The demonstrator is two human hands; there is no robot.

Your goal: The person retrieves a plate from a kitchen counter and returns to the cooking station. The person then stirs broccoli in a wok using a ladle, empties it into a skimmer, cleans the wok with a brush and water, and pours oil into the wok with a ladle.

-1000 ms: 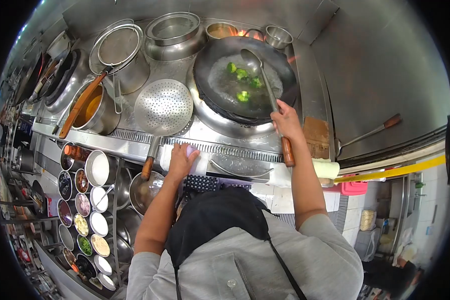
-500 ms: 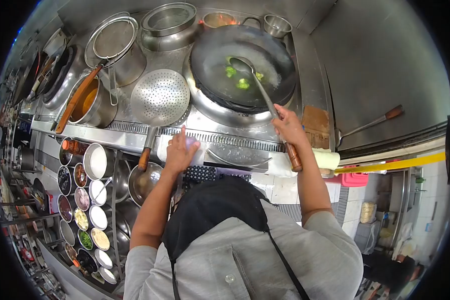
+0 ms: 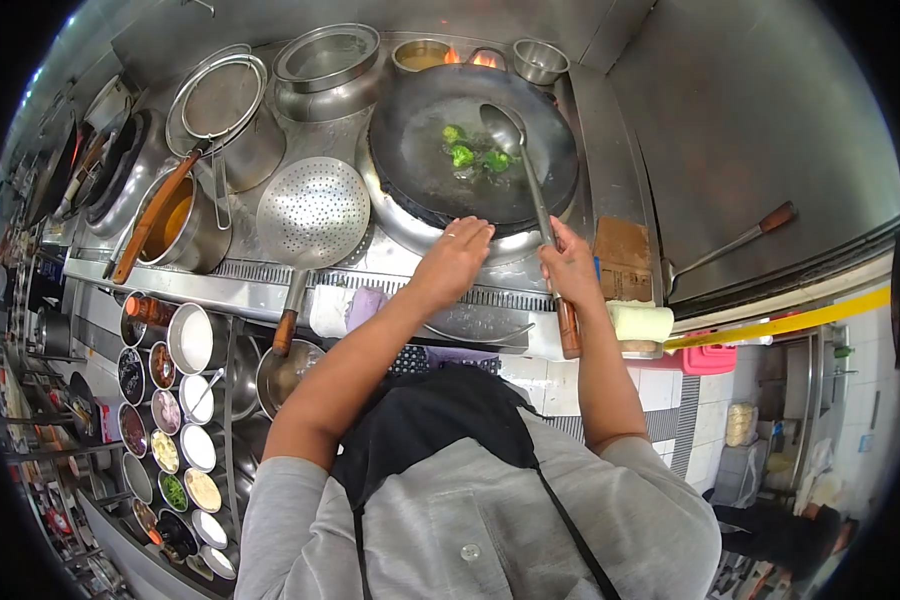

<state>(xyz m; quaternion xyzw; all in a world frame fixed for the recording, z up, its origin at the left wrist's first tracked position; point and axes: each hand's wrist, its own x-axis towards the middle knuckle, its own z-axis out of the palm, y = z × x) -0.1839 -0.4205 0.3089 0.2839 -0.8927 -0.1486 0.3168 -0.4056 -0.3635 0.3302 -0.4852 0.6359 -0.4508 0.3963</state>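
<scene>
My right hand (image 3: 568, 265) is closed around the handle of a long metal cooking ladle (image 3: 532, 180) with a wooden grip. Its bowl rests inside the dark wok (image 3: 400, 140), beside several green broccoli florets (image 3: 461, 156) in steaming liquid. At the near rim of the wok, my left hand (image 3: 454, 262) has its back up and its fingers together and bent. What those fingers hold, if anything, is hidden. To the left of the wok lies a perforated strainer (image 3: 313, 212) with a wooden handle. White and purple cloths (image 3: 366, 306) lie below my left forearm.
Flames (image 3: 482, 60) show behind the wok. Pots, among them one with orange liquid (image 3: 168, 222), stand left. Bowls of ingredients (image 3: 203, 490) fill a rack lower left. A second long-handled tool (image 3: 730, 243) leans right. Another person (image 3: 785, 540) is at lower right.
My left hand has moved right and forward, from the cloths to the wok's near rim. The ladle's bowl has shifted right of the broccoli. Flames show more clearly behind the wok.
</scene>
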